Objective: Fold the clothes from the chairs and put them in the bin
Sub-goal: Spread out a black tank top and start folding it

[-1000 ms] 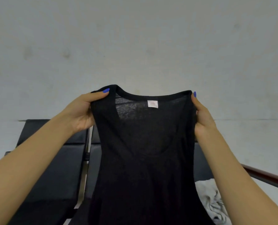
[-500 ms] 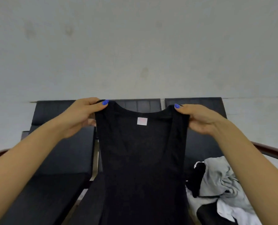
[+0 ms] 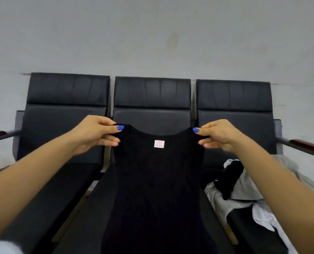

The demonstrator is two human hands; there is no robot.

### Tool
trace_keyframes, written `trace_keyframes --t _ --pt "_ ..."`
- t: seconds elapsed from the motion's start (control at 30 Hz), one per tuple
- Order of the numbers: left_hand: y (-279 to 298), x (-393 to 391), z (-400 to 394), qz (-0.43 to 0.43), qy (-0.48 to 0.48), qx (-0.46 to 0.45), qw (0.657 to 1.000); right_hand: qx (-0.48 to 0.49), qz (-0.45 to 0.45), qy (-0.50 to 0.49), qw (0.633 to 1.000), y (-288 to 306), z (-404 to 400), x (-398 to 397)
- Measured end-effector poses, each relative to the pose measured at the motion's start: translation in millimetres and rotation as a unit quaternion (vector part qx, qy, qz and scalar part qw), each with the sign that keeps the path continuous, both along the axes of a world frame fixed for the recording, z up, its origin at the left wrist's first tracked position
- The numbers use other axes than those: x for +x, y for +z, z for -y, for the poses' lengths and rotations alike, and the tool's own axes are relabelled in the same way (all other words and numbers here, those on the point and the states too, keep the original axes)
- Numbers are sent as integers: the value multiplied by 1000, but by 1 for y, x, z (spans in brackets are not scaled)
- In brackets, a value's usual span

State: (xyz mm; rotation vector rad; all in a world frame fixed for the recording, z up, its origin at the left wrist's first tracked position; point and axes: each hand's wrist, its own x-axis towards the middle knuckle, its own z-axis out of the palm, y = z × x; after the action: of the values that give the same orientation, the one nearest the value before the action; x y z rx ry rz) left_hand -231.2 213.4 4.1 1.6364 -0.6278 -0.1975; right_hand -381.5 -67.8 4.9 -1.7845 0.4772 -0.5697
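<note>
The left hand (image 3: pixel 93 133) is pinching the left shoulder strap of a black sleeveless top (image 3: pixel 158 180) between thumb and curled fingers, and the right hand (image 3: pixel 219 135) is pinching the right strap in the same grip, so the top is hanging spread between them above the middle chair (image 3: pixel 152 99). A small white label (image 3: pixel 159 144) is showing just below the neckline, its pinkish print too small and blurred for reading. The left chair (image 3: pixel 66 99) and right chair (image 3: pixel 234 101) are standing on either side against the pale wall (image 3: pixel 152 33), and a heap of grey, white and black clothes (image 3: pixel 244 191) is lying on the right chair's seat beneath the right forearm.
</note>
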Motion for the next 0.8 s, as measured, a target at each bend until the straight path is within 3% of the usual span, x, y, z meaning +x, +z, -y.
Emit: trace_keyframes --t 0.13,0.3,0.43,0.6,0.8 --pt "-24 32 19 -69 32 -34 996 59 -11 -2 998 -13 12 38" --pt "-66 69 48 -131 82 -69 985 -28 -75 -23 997 -48 32 95" --pt "-114 100 68 -178 119 -75 974 -29 -96 -31 994 -87 48 139" --pt "-185 149 95 -199 135 -12 971 -10 -158 -41 987 -147 69 194" --pt "-250 207 139 -157 187 89 965 -27 -209 -67 975 -221 95 262"
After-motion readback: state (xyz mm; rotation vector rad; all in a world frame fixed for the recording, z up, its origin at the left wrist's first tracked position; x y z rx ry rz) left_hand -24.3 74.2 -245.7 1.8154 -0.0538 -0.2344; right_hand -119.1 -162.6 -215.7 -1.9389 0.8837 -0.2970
